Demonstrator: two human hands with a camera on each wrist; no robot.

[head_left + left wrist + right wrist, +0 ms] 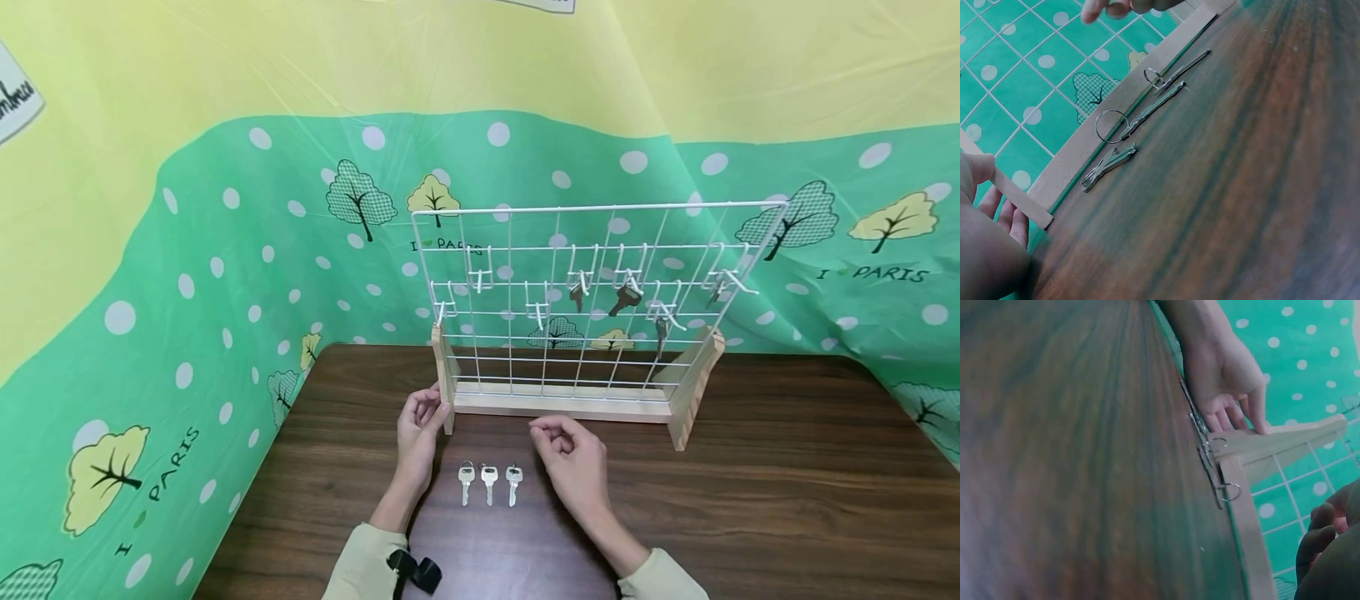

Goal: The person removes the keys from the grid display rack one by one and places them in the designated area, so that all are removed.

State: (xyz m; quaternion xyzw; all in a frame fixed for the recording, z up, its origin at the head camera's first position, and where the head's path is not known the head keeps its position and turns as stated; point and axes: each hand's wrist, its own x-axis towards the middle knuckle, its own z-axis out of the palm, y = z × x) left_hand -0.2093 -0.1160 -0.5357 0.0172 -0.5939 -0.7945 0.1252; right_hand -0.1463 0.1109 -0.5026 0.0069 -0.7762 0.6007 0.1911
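Note:
My left hand grips the wooden left side panel of a white wire grid rack; in the left wrist view its thumb and fingers lie on opposite sides of the wood. My right hand, fingers loosely curled with nothing visible in them, hovers before the rack's wooden base bar. Between the hands, three silver keys lie in a row on the table: a left key, a middle key and a right key. Rings on keys show in the left wrist view.
White hooks hang on the grid, among them an upper-left hook and a lower hook without keys. Several hooks at right bear keys, including a dark key. The brown wooden table meets a green and yellow patterned cloth behind.

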